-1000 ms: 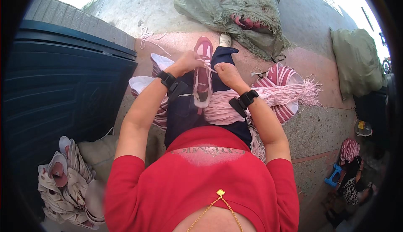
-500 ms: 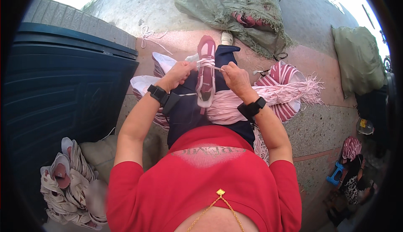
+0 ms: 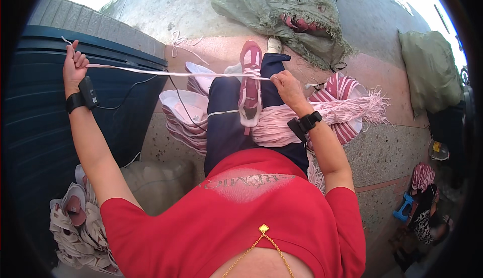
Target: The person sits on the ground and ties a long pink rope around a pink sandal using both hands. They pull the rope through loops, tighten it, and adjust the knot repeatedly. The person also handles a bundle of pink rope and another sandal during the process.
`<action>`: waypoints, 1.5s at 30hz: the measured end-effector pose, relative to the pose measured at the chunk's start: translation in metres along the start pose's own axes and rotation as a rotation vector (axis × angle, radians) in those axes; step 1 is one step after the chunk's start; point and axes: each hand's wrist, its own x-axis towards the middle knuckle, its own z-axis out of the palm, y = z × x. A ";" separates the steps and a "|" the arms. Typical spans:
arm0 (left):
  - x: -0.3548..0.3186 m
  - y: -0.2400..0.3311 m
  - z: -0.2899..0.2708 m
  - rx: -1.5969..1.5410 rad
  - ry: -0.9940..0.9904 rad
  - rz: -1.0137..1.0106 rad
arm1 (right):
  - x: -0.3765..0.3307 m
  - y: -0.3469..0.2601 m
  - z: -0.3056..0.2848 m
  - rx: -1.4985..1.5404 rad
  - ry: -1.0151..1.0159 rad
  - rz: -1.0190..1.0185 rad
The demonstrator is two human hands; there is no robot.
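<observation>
The person's left hand [image 3: 74,62] is raised far out to the left, over the ribbed dark blue plastic bin [image 3: 45,122]. Its fingers are curled shut around the end of a long, flat pale pink shoelace [image 3: 171,72], and a short tail of lace sticks up past the knuckles. The lace runs taut and nearly level from that fist to the pink and white sports shoe [image 3: 250,84], which lies lengthwise on the person's lap, on the dark blue trousers [image 3: 224,122], toe pointing away. The right hand [image 3: 287,87] sits just beside the shoe's right edge, touching it; its fingers are bent inward and pinch the lace where it meets the shoe. A second stretch of lace leaves the shoe's lower left side and sags across the thigh.

A black band sits on each wrist. A bundle of pale pink shoelaces [image 3: 282,124] rests on the lap, against the shoe's right side. A stack of white and pink insoles [image 3: 183,112] lies on the speckled stone floor [image 3: 377,152], left of the legs. A green woven sack [image 3: 282,13] lies beyond the feet.
</observation>
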 end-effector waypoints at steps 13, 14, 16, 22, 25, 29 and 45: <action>-0.162 -0.248 0.139 0.531 -0.791 -0.503 | -0.006 -0.014 0.025 -0.017 -0.174 -0.007; -0.170 -0.263 0.145 0.565 -0.827 -0.530 | -0.002 -0.010 0.027 -0.019 -0.175 0.018; -0.185 -0.274 0.160 0.705 -0.829 -0.373 | 0.003 -0.005 0.030 -0.024 -0.174 0.078; -0.189 -0.300 0.163 0.773 -0.752 -0.211 | 0.006 -0.003 0.044 -0.095 -0.027 0.006; -0.187 -0.302 0.163 0.804 -0.734 -0.208 | 0.004 -0.008 0.041 -0.080 -0.038 0.065; -0.188 -0.313 0.160 0.843 -0.677 -0.059 | 0.004 -0.012 0.043 -0.060 -0.006 0.073; -0.190 -0.324 0.174 1.275 -0.619 0.531 | 0.007 -0.020 0.049 -0.406 0.066 -0.189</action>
